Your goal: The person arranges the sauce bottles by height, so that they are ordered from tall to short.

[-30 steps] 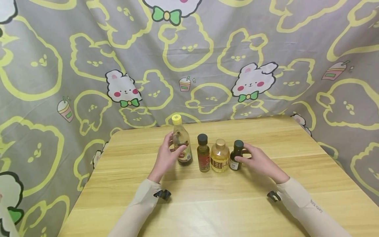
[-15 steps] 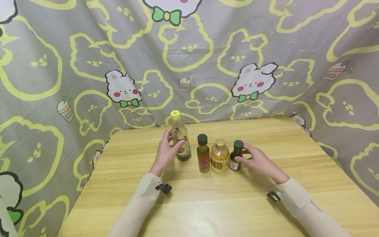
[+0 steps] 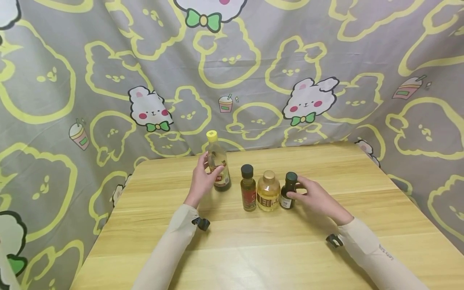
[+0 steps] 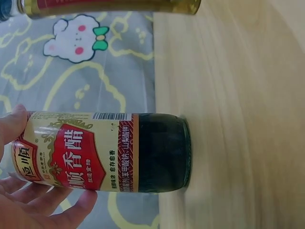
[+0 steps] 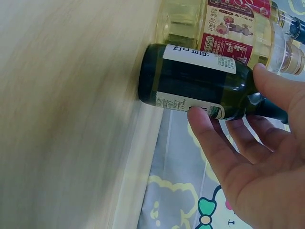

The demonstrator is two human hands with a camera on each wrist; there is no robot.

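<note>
A vinegar bottle (image 3: 216, 155) with a yellow cap stands upright on the left, dark liquid in its lower part. My left hand (image 3: 201, 183) grips it round the middle, thumb on the near side. In the left wrist view its red and cream label (image 4: 81, 155) faces the camera, and its base is right at the tabletop. On the right, my right hand (image 3: 320, 201) holds a small dark green glass bottle (image 3: 286, 192) between thumb and fingers. That bottle (image 5: 195, 78) has white labels and stands upright, close beside a squat bottle of yellow oil (image 3: 268, 193).
Between the hands, left of the oil, is a slim bottle (image 3: 249, 194) with a black cap and red label. All stand on a wooden table (image 3: 246, 249). A patterned grey curtain (image 3: 253, 60) hangs behind the table's far edge.
My left hand has moved the vinegar bottle back and slightly left, away from the slim black-capped bottle. My right hand and the other bottles have stayed in place.
</note>
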